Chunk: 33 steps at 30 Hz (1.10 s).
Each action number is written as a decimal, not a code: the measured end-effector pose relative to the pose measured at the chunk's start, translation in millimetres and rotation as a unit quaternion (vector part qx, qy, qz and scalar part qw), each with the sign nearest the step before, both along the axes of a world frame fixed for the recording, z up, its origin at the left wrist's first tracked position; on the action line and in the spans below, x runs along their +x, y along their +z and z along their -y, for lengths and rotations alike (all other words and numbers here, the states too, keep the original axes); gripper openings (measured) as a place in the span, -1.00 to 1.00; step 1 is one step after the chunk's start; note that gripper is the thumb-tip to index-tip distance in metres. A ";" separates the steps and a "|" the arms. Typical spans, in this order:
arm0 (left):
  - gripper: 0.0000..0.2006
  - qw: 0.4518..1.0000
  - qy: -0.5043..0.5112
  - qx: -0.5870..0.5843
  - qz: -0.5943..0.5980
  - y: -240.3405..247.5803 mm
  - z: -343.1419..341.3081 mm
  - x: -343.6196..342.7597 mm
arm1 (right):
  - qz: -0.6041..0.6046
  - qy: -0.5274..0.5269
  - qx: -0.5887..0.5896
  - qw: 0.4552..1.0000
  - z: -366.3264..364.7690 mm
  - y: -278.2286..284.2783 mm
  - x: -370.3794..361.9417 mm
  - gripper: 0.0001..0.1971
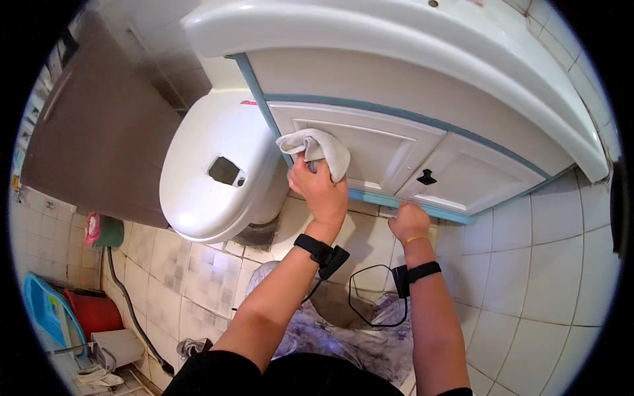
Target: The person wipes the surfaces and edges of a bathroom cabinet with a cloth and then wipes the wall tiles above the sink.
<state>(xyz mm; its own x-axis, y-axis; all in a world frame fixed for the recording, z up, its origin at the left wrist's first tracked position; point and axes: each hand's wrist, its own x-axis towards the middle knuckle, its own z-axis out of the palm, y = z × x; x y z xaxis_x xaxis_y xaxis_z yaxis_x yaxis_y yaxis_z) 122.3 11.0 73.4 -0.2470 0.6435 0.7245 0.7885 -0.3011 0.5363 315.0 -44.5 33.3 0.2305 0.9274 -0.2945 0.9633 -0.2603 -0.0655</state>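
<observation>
My left hand [321, 193] is closed on a pale grey-white cloth [325, 149], bunched up and pressed to the left door [370, 153] of a white vanity cabinet. The cloth covers the outer part of that door. My right hand [409, 222] is a loosely closed fist at the bottom edge of the right door [479, 173], by the blue lower frame [376, 198]. Its fingertips are hidden, so what they hold, if anything, does not show. Above it sits a black knob [426, 177]. Both doors look closed.
A white basin [396, 33] overhangs the cabinet. Left of it stands a white toilet [198, 158] with a dark rectangular patch on its lid. A brown panel [92, 125], black hose [125, 297], blue basin [49, 307] and red container [96, 313] are farther left. A black cable [353, 303] hangs between my wrists.
</observation>
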 end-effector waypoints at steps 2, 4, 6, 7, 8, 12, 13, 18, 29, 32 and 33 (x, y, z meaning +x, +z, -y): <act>-0.66 1.000 0.003 0.005 -0.010 13.8 -0.4 -3.8 | 0.012 0.005 0.021 1.000 6.1 -5.8 0.9 -0.44; -0.67 1.000 0.005 0.008 -0.020 24.0 -1.1 -3.6 | 0.026 -0.004 0.020 0.999 4.0 -8.8 1.7 -0.45; -0.64 1.000 -0.005 0.008 0.013 25.6 -1.5 1.1 | 0.041 -0.014 0.018 0.999 5.0 -10.0 2.0 -0.45; -0.64 1.000 -0.002 0.009 0.011 22.5 0.0 -0.8 | 0.034 -0.004 0.020 0.999 3.7 -7.8 0.4 -0.44; -0.61 1.000 0.000 -0.026 0.009 14.7 2.8 -3.3 | 0.027 0.006 0.022 0.999 2.6 -6.0 -1.1 -0.43; -0.56 0.998 -0.011 -0.068 -0.005 3.0 6.9 -4.4 | 0.021 0.012 0.002 1.000 2.6 -9.0 5.0 -0.41; -0.56 0.998 -0.012 -0.067 -0.004 9.5 6.2 -3.1 | 0.026 0.003 0.000 1.000 3.4 -9.3 5.2 -0.40; -0.64 0.983 -0.109 0.073 0.132 46.2 -1.8 6.9 | 0.032 0.001 -0.002 0.999 3.3 -4.5 -0.3 -0.35; -0.74 0.948 -0.166 0.220 -0.162 79.6 -10.5 -0.7 | 0.027 0.015 -0.013 0.999 3.1 -9.6 4.1 -0.41; -0.67 0.975 -0.079 0.171 -0.119 66.0 -19.6 -36.7 | 0.025 0.005 0.004 1.000 5.4 -13.2 6.2 -0.40; -0.64 0.984 -0.040 0.145 -0.093 62.2 -20.6 -40.3 | 0.026 0.004 0.003 1.000 5.8 -13.8 6.0 -0.40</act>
